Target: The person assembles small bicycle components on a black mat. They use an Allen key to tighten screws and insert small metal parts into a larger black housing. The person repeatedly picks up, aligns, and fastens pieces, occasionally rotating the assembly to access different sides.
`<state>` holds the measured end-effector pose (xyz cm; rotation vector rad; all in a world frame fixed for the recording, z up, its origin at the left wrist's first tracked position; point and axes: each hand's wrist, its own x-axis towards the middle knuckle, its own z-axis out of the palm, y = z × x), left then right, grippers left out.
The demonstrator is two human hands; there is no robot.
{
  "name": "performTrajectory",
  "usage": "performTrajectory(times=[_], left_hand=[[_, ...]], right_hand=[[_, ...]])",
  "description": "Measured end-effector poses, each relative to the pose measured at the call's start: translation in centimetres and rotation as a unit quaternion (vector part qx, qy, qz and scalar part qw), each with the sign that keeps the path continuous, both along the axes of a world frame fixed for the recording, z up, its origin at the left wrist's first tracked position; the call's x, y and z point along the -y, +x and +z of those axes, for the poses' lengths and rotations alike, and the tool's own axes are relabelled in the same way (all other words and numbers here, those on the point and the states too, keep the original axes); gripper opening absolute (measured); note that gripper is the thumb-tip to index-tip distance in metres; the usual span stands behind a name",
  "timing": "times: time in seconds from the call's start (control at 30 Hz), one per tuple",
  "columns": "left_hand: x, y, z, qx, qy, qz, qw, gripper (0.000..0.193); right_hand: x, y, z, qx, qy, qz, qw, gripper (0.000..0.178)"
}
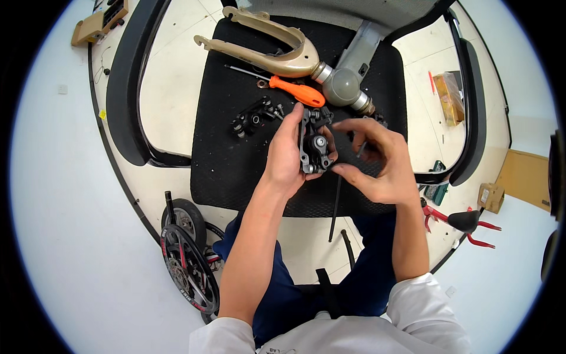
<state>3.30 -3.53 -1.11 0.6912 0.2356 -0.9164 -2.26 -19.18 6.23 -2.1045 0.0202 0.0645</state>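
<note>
Head view: left hand [284, 154] wrapped around black brake caliper [319, 143]; right hand [386, 159] half-curled, grip unclear. Cardboard box [88, 29] on floor [171, 88], contents unclear.

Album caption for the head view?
Left fingers hold a black mechanical part above a chair, near an orange-handled screwdriver.

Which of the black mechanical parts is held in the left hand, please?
The mechanism with the silver-centred round knob, in the left hand; the black part left of the orange screwdriver handle lies unheld on the seat.
</note>
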Motion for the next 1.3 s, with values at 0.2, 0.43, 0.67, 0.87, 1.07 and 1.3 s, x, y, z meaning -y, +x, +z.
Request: performTrajectory(times=[0.2, 0.43, 0.67, 0.87, 1.07, 1.3], left_hand=[[0.7, -0.3, 0.6, -0.006, 0.043, -0.007, 0.999, 0.056], [1.2, -0.3, 0.1, 0.003, -0.003, -0.007, 1.000, 0.056], [1.7, -0.4, 0.6, 0.043, 0.027, 0.013, 0.999, 0.057], [1.4, -0.5, 0.0, 0.037, 0.058, -0.019, 0.997, 0.057], [2.0, -0.8, -1.1, 0.067, 0.121, 0.060, 0.989, 0.055], [1.7, -0.7, -0.2, 0.049, 0.096, 0.040, 0.993, 0.053]], right_hand=[[0.0, -0.1, -2.9, 0.009, 0.084, 0.020, 0.996, 0.049], [0.0, -0.4, -3.4, -0.015, 0.111, -0.006, 0.994, 0.045], [0.1, -0.6, -3.8, 0.038, 0.053, -0.010, 0.998, 0.051], [0.6, -0.3, -4.0, 0.045, 0.044, 0.016, 0.998, 0.047], [0.0, -0.8, -4.4, 0.009, 0.059, -0.032, 0.998, 0.043], [1.1, -0.7, -2.7, -0.039, 0.150, -0.065, 0.986, 0.022]])
